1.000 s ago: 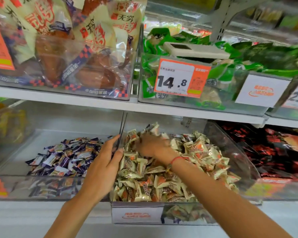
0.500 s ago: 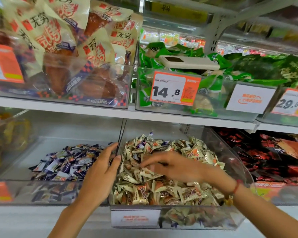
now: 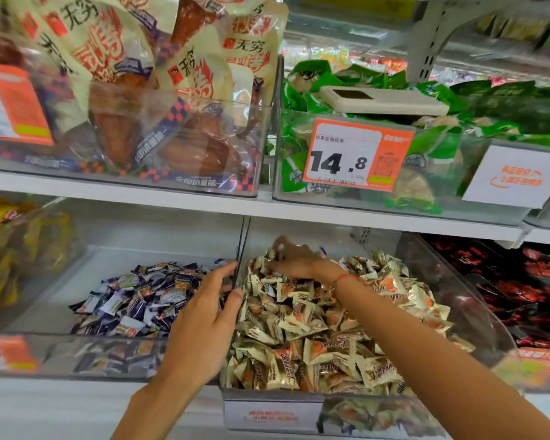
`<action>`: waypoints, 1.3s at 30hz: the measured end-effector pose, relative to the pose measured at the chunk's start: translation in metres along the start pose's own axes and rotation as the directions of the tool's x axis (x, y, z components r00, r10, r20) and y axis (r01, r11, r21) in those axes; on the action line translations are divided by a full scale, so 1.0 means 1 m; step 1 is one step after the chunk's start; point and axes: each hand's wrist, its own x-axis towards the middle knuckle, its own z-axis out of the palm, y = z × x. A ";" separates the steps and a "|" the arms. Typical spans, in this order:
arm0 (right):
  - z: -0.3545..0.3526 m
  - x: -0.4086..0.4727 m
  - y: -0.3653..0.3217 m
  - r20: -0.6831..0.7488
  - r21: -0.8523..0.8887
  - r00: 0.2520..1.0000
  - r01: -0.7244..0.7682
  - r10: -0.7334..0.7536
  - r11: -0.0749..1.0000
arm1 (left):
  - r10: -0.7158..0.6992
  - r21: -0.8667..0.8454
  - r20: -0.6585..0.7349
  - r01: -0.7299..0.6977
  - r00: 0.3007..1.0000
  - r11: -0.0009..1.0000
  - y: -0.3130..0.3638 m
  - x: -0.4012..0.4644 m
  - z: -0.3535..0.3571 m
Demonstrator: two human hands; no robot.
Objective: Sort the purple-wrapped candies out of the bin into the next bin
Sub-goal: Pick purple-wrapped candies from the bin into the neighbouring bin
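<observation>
A heap of purple-wrapped candies (image 3: 140,296) lies in the clear left bin (image 3: 61,281) on the lower shelf. The clear right bin (image 3: 458,300) beside it is piled with cream-and-orange wrapped candies (image 3: 331,338). My left hand (image 3: 204,312) rests on the divider wall (image 3: 242,239) between the two bins, fingers straight on the left side and thumb on the right. My right hand (image 3: 296,260) reaches to the back left of the cream pile. Its fingers are curled down and pinch a small candy whose wrapper is mostly hidden.
The shelf above (image 3: 140,198) overhangs both bins and carries snack packets (image 3: 140,90), green packets (image 3: 331,90) and an orange 14.8 price tag (image 3: 356,155). Red-and-black packets (image 3: 505,281) fill the bin further right, and yellow packets (image 3: 10,249) the bin at far left.
My right hand has moved from the middle of the cream pile to its back left, and its fingers have curled. My left hand stays on the divider. The camera has come closer.
</observation>
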 end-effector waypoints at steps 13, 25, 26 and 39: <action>0.007 -0.103 0.015 -0.133 0.031 0.848 0.520 -0.512 0.854 | 0.061 0.065 -0.026 -0.059 0.998 0.996 -0.009 0.001 0.002; -0.020 -0.156 0.066 -0.302 0.189 0.906 0.360 -0.295 0.914 | 0.283 0.205 -0.125 -0.254 0.951 0.945 -0.003 -0.005 0.002; -0.022 -0.159 0.067 -0.274 0.213 0.917 0.351 -0.289 0.912 | 0.297 0.230 -0.105 -0.267 0.949 0.936 -0.003 -0.006 0.003; -0.006 -0.161 0.048 -0.212 -0.160 0.931 0.267 -0.298 0.950 | 0.443 0.245 -0.095 -0.411 0.891 0.878 0.031 -0.019 0.017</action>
